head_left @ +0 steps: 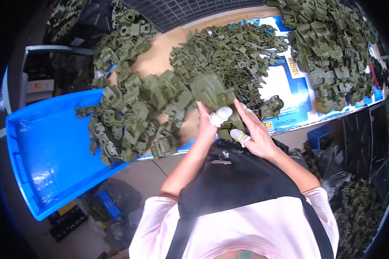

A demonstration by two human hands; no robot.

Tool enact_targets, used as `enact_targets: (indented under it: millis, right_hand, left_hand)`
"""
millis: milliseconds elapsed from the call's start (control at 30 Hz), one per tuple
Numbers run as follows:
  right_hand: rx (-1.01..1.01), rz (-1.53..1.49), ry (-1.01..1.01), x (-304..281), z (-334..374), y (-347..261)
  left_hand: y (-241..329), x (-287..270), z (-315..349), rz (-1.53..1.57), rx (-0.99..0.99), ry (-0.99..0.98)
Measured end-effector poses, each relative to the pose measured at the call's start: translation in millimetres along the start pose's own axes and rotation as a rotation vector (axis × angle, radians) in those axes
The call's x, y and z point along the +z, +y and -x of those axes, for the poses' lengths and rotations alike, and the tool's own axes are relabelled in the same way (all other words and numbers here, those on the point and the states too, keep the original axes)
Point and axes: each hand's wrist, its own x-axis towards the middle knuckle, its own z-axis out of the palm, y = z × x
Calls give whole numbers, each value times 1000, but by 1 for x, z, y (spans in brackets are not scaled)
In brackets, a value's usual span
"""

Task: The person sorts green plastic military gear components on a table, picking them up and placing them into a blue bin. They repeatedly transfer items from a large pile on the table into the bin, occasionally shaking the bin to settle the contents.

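Observation:
Both my hands are at the table's near edge, around a large olive-green moulded plastic part [209, 90] with a rounded, smooth body. My left hand [208, 123] grips its near left side, the thumb wrapped in a white covering. My right hand [256, 134] is closed against its right side, fingers pointing away from me and white wraps on some digits. More green plastic shows between the palms, but I cannot tell whether it belongs to the same part. Just beyond lies a heap of small green plastic pieces [229, 52].
Larger green parts are piled [134, 116] at left, spilling over a blue plastic tray [52, 159]. Another pile of big green parts [324, 56] covers the right side. Printed blue-and-white cardboard [296, 97] lies beneath. A black grid panel [181, 11] stands at the back.

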Motion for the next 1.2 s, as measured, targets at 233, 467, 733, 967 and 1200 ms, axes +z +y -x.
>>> enact_targets:
  millis: [233, 467, 733, 967, 1200]
  right_hand:
    - [181, -900, 36, -9, -13, 6]
    - [165, -481, -73, -11, -5, 40]
    - [20, 188, -486, -38, 15, 13]
    - [117, 175, -494, -29, 21, 9]
    - [122, 67, -352, -42, 18, 30]
  left_hand:
    - [11, -11, 12, 85, 210, 97]
    - [24, -24, 29, 178, 375, 189]
    - [74, 15, 31, -1331, 155, -858]
    - [54, 2, 45, -1353, 217, -823]
    - [114, 12, 33, -1510, 229, -757]
